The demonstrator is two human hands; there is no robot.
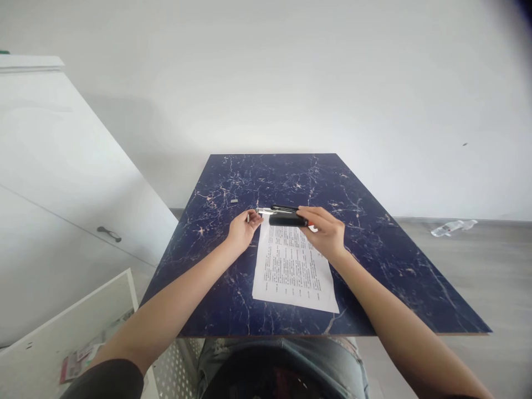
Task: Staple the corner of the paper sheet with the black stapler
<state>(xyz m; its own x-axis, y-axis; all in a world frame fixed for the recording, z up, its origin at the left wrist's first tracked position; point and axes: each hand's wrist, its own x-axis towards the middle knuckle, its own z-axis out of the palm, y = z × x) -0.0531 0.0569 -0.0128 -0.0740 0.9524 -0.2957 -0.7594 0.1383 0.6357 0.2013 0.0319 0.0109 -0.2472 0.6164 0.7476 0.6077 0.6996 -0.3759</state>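
Above the blue marbled table (pixel 274 177), my right hand (pixel 326 228) is closed around the right end of a black stapler (pixel 287 220). The stapler lies sideways in the air, and its silver part points left. My left hand (pixel 246 226) is at that silver end, fingers pinched on a small metallic piece too small to name surely. Beneath the stapler, a printed white paper (pixel 293 271) rests on the table, its far edge partly hidden. A small grey piece (pixel 234 200), possibly staples, sits on the table beyond my left hand.
To the left stand a white cabinet (pixel 75 166) and, lower down, an open white bin or drawer (pixel 83 310) with packets inside. A pale wall (pixel 270 77) rises behind the table. On the floor at right lies a clear plastic bottle (pixel 451 228).
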